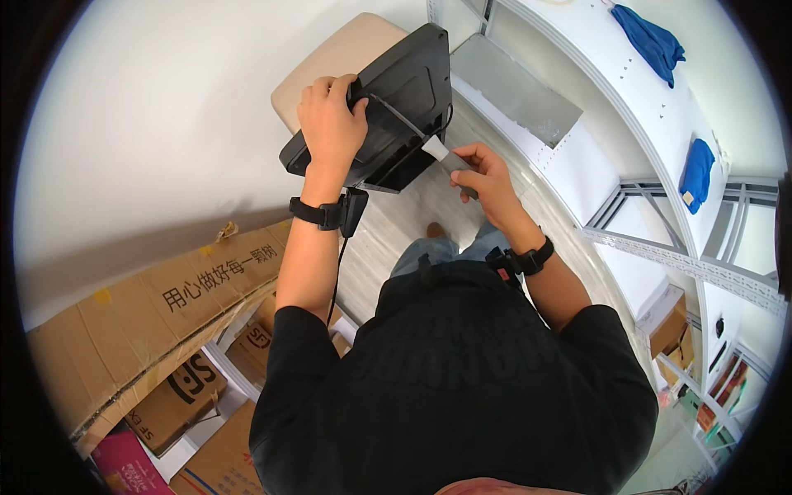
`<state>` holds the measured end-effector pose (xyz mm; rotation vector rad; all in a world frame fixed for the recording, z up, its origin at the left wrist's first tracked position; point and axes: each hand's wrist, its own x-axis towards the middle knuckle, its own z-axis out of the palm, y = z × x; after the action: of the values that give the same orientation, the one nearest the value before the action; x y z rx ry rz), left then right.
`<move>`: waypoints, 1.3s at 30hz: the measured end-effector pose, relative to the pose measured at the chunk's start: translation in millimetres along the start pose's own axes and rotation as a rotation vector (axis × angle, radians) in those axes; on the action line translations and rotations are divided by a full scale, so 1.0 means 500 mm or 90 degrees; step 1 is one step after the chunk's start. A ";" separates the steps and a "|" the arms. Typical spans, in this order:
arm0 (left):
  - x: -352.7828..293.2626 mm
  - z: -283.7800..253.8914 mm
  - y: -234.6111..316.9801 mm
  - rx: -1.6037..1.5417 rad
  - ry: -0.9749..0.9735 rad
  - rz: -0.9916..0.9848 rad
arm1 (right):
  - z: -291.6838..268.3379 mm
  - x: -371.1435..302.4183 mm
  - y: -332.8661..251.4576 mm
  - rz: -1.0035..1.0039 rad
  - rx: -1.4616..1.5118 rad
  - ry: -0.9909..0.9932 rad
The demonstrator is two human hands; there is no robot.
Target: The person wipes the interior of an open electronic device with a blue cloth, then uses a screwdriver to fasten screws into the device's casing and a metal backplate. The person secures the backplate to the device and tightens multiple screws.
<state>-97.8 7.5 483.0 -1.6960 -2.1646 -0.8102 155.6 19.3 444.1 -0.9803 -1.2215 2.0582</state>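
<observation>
A black plastic device with a flat, ridged panel (404,91) stands tilted in front of me, and I cannot make out its exact kind. My left hand (334,124) is closed on its left edge, fingers curled over the rim and thumb on the panel. In my right hand (487,177) is a brush (459,169) with a grey handle and a pale head. The brush head points up and left at the lower right edge of the device, near a thin dark cable. Whether the bristles touch the device, I cannot tell.
A beige seat or stool top (330,58) is behind the device. To the left, a long cardboard box (157,330) lies above other cartons (177,396). White metal shelving (577,181) curves along the right, holding blue cloths (698,175) and a grey sheet (516,91).
</observation>
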 end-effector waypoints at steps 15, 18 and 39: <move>-0.002 0.013 0.007 0.045 0.039 -0.028 | 0.043 0.008 -0.013 -0.074 -0.162 0.054; -0.003 0.015 0.005 0.037 0.041 -0.027 | 0.050 0.002 -0.028 -0.165 -0.278 0.082; -0.003 0.017 0.000 0.017 0.046 -0.047 | 0.067 -0.012 -0.031 -0.338 -0.383 0.266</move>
<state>-96.3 11.2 475.2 -1.5593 -2.1905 -0.8445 133.4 4.7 470.5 -1.1112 -1.6707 1.0301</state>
